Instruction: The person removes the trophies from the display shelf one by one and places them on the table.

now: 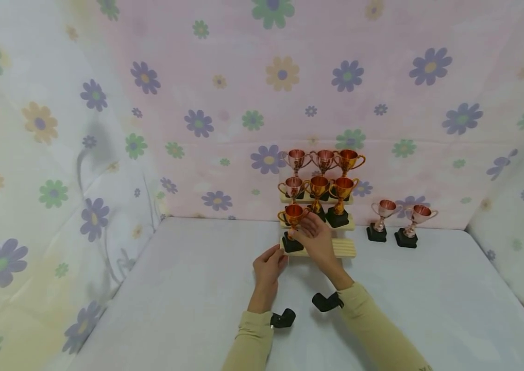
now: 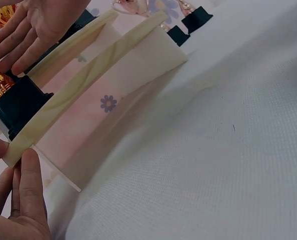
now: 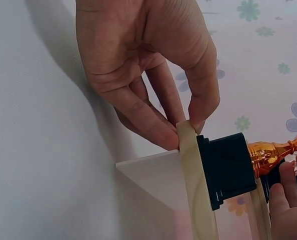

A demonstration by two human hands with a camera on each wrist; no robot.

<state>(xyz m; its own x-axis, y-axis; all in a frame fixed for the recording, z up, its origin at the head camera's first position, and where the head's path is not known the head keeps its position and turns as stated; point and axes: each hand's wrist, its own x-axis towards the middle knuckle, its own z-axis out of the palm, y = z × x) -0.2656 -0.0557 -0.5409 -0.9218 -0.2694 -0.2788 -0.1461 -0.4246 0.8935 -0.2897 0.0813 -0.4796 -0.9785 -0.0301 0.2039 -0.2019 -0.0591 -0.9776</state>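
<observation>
Two-handed — pinches shelf with left hand, extends right hand straight-fingered, without visible grip, beside gold trophy — could topple it by brushing.

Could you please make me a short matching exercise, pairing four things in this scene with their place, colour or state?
1. Left hand
2. Trophy on the bottom shelf
3. Rightmost trophy
4. Sleeves

A. Pink, on the white table
B. Beige
C. Gripping one end of a shelf
D. Orange-gold above a black base

Pairs: 1-C, 2-D, 3-A, 4-B
</observation>
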